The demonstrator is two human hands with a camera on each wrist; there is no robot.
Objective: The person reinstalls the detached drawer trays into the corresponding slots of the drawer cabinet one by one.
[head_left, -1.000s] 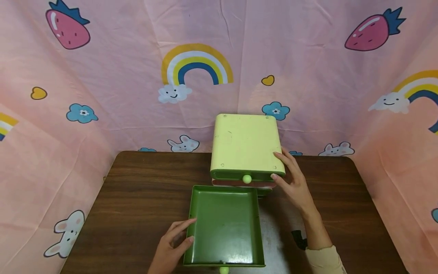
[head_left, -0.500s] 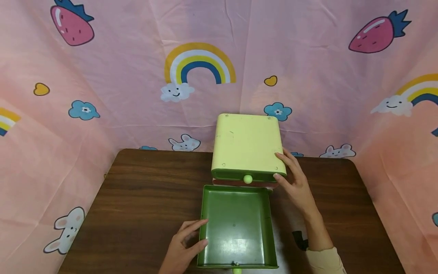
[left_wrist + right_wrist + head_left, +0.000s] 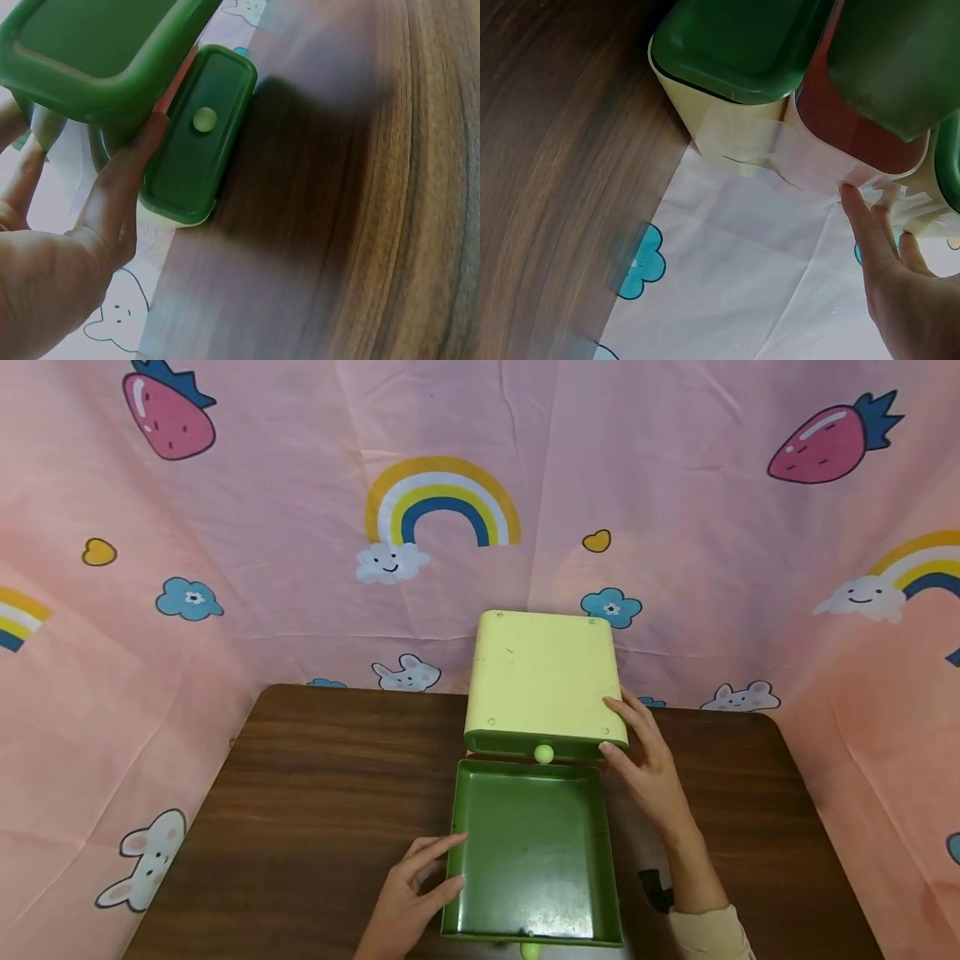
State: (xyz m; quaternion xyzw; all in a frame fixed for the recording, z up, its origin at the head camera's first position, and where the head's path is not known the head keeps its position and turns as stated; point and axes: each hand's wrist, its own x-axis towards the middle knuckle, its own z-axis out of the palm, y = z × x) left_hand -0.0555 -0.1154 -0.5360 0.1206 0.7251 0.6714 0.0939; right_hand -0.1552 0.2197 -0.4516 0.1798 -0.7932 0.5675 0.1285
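Observation:
A stacked drawer cabinet (image 3: 547,672) stands at the back of the table, its cream top unit holding a green drawer (image 3: 498,743) with a round knob. Below it, a pink unit (image 3: 855,124) has an open, drawerless front. The bottom drawer (image 3: 196,139) is in place. My left hand (image 3: 412,889) grips the left side of a loose green drawer (image 3: 528,852), which is empty and held level before the pink unit, far edge close to its opening. My right hand (image 3: 648,768) rests against the cabinet's right side, fingers extended, thumb at the front corner.
The dark brown wooden table (image 3: 322,793) reaches to both sides of the cabinet. A small dark object (image 3: 657,891) lies beside my right forearm, partly hidden by it. Printed pink cloth (image 3: 300,560) hangs behind and around the table.
The loose drawer has moved right and slightly away from me with my left hand, now lined up under the top unit. My right hand has stayed on the cabinet.

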